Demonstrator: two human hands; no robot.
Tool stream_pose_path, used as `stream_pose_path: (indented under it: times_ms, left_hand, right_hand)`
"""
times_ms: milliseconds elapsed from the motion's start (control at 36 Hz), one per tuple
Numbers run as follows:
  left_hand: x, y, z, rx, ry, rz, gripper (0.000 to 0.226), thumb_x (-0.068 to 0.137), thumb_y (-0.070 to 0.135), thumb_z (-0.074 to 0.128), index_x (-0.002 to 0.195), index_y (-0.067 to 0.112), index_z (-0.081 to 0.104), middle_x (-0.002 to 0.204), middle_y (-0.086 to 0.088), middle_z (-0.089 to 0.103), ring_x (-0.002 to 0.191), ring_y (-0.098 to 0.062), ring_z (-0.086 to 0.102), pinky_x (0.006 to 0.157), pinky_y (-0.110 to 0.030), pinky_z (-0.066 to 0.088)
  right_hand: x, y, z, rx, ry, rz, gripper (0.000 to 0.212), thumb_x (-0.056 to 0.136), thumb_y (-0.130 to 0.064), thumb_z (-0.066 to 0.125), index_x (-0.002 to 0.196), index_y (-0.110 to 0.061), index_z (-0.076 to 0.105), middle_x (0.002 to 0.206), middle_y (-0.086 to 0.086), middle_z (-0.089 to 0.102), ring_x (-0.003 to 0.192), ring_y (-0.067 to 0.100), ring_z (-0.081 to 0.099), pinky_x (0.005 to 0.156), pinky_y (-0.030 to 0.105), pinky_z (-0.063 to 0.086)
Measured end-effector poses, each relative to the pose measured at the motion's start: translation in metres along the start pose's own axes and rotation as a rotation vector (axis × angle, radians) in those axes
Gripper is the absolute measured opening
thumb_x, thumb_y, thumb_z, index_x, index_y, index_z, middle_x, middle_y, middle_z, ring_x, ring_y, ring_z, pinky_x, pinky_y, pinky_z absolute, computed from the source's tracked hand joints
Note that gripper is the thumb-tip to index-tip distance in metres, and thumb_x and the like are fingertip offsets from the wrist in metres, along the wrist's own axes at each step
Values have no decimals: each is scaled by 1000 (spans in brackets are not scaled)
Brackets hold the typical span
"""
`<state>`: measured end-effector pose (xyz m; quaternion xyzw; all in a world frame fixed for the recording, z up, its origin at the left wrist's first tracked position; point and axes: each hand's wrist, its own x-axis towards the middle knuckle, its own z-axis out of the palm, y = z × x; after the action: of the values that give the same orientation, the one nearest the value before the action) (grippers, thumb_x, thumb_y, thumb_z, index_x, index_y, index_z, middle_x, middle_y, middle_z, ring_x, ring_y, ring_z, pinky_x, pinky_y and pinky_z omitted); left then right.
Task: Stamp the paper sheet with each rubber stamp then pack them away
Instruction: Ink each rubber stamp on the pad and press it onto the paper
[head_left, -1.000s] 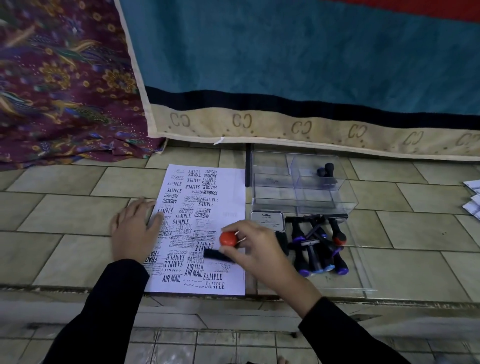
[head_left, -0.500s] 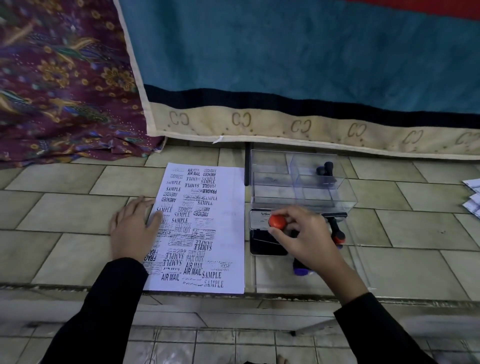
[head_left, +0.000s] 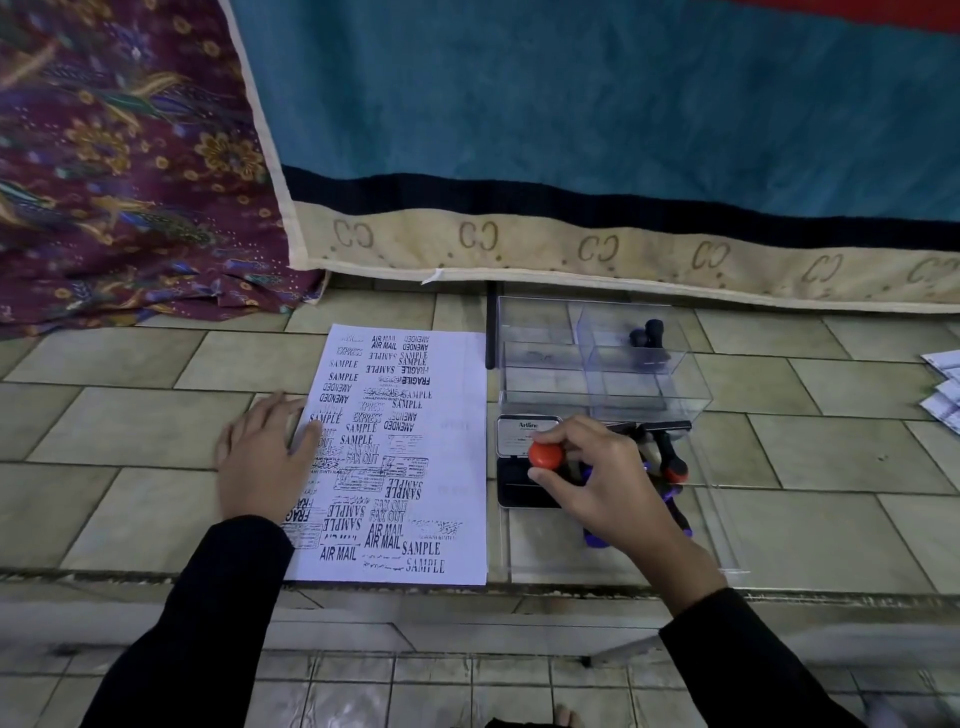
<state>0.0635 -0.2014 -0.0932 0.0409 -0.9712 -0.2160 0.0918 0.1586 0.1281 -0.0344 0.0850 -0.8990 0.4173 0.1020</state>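
A white paper sheet (head_left: 457, 395) crowded with black stamp prints lies on the tiled ledge. My left hand (head_left: 262, 460) rests flat on its left edge, fingers straight. My right hand (head_left: 597, 483) grips a rubber stamp by its red knob (head_left: 545, 455) and holds it down on the open black ink pad (head_left: 511, 486). Behind that hand lie several more stamps (head_left: 670, 462) with purple and red knobs, partly hidden. A clear plastic box (head_left: 597, 358) with compartments stands beyond the pad, with a dark stamp (head_left: 652, 338) inside it.
The box's clear lid (head_left: 717, 525) lies flat under the loose stamps. A teal blanket (head_left: 571, 130) and a purple patterned cloth (head_left: 119, 171) hang behind the ledge. Some papers (head_left: 943, 395) sit at the far right. The ledge's front edge (head_left: 156, 579) drops to a lower tiled floor.
My right hand carried the red-knobbed stamp from over the paper rightward to the ink pad and now presses it there. My left hand stayed on the paper.
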Motion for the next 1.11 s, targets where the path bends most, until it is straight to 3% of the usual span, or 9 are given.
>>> stream_pose_path:
  times_ms: [194, 333, 556, 667, 833, 917, 1028, 1111]
  left_hand:
    - [-1, 3, 0, 1, 24, -13, 36, 93, 31, 59, 127, 21, 60, 148, -2, 45, 139, -22, 34, 114, -38, 14]
    - [0, 2, -1, -3, 28, -15, 35, 93, 30, 59, 126, 20, 60, 148, -2, 45, 139, -22, 34, 114, -38, 14]
    - [0, 2, -1, -9, 18, -17, 36, 93, 31, 58, 128, 21, 59, 148, -1, 44, 139, -21, 34, 115, -38, 13]
    - [0, 2, 0, -10, 16, -13, 36, 93, 32, 58, 127, 21, 59, 148, -1, 44, 139, -21, 34, 115, -38, 13]
    - [1, 1, 1, -14, 23, -8, 35, 93, 31, 59, 127, 20, 60, 148, -1, 45, 138, -22, 35, 115, -38, 14]
    - [2, -1, 2, -9, 27, -4, 35, 93, 32, 59, 126, 21, 60, 148, -1, 45, 138, -21, 35, 114, -38, 14]
    - [2, -1, 2, -18, 51, 17, 33, 92, 30, 62, 124, 20, 61, 144, -3, 49, 135, -23, 40, 113, -39, 18]
    - [2, -1, 2, -17, 50, 14, 33, 91, 29, 62, 123, 20, 61, 144, -2, 49, 134, -23, 40, 112, -39, 18]
  right_hand:
    - [10, 1, 2, 12, 25, 101, 23, 75, -18, 78, 96, -18, 68, 94, -13, 62, 87, 4, 61, 79, 16, 52]
    - [16, 1, -4, 57, -57, 164, 25, 70, -16, 82, 90, -23, 68, 96, -9, 64, 89, 8, 63, 81, 30, 56]
    - [18, -1, -7, 73, -85, 206, 27, 67, -17, 84, 88, -22, 68, 98, -9, 66, 89, 9, 64, 78, 31, 58]
    - [12, -2, -5, 83, -55, 174, 28, 68, -14, 84, 89, -22, 69, 95, -8, 66, 87, 7, 64, 77, 27, 58]
    - [9, -16, 1, 14, -2, 96, 31, 73, -20, 81, 102, -18, 69, 92, -17, 58, 87, 2, 61, 76, 9, 52]
    - [12, -31, 16, 128, 37, 19, 32, 70, -19, 83, 100, -16, 70, 91, -21, 59, 85, 0, 62, 74, 10, 53]
    - [17, -48, 44, 147, -75, -50, 32, 74, -19, 80, 103, -14, 68, 92, -12, 59, 83, 0, 60, 75, 12, 53]
    - [21, -53, 60, 81, -159, -75, 34, 77, -23, 78, 107, -13, 66, 99, 1, 62, 87, 11, 61, 81, 26, 55]
